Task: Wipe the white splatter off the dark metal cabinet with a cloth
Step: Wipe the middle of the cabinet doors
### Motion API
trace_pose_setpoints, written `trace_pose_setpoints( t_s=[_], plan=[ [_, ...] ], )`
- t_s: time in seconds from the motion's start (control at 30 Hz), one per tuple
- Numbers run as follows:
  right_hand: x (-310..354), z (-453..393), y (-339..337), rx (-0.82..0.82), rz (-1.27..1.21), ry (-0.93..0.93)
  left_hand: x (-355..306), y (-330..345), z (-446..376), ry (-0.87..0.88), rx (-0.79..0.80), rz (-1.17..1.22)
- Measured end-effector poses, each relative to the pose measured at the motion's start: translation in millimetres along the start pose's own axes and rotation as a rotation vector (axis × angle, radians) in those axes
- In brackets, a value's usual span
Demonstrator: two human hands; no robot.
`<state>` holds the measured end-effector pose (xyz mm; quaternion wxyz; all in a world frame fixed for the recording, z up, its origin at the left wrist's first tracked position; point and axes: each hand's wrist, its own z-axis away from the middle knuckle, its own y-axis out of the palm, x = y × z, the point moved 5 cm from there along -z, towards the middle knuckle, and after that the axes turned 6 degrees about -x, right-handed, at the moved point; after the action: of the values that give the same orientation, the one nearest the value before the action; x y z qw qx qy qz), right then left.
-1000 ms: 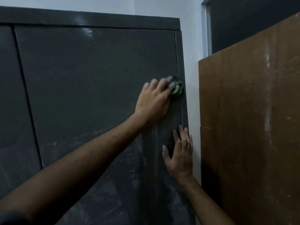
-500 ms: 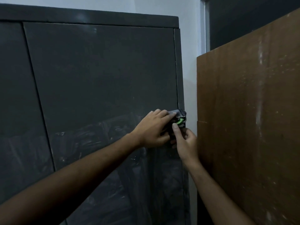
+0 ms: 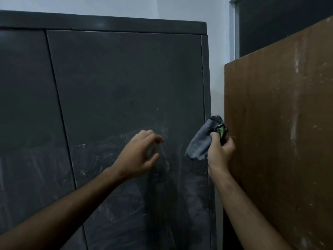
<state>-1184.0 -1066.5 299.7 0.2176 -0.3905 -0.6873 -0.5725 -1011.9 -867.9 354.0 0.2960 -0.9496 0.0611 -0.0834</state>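
While the right hand [image 3: 220, 150] pinches the soft, light cloth [image 3: 201, 141] bunched, the left hand [image 3: 139, 156] hangs loosely curled and empty beside it.

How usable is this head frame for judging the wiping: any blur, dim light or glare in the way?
Head view: dim, flat light, so the white smears on the cabinet read only faintly; a soft glare spot sits on its top rail; the left hand shows motion blur at the fingertips; the right hand and the cloth are sharper; wide-angle bend tilts the door seams.
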Motion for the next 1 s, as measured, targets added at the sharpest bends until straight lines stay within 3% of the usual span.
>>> trace_pose_setpoints(
  t_s=[0.1,0.23,0.4,0.6,0.67,0.8,0.87,1.0],
  plan=[
    [21.0,-9.3,0.3,-0.048,0.076,-0.272,14.3,-12.7,38.8,0.102,-0.064,-0.268],
    [35.4,-21.0,23.8,-0.059,0.355,-0.769,37.5,-17.0,81.5,0.138,-0.076,-0.516],
    [-13.0,6.1,59.2,0.200,0.842,-1.131,67.0,-17.1,105.4,0.130,-0.034,-0.613],
    [-54.7,33.6,45.9,0.603,0.860,-1.701,80.9,-9.4,115.7,0.215,-0.008,-0.725],
    [-29.6,8.1,56.5,0.567,0.855,-1.722,80.8,-8.3,115.5,0.221,-0.025,-0.753],
    [13.2,-10.8,89.4,0.207,0.773,-1.408,80.4,-8.7,114.7,0.231,-0.042,-0.778],
    [-15.1,28.0,94.6,0.320,0.702,-1.462,80.5,-9.4,114.2,0.229,-0.045,-0.779],
    [-68.1,74.7,71.8,0.790,0.699,-1.797,79.5,-9.9,113.7,0.234,-0.061,-0.774]
  ],
)
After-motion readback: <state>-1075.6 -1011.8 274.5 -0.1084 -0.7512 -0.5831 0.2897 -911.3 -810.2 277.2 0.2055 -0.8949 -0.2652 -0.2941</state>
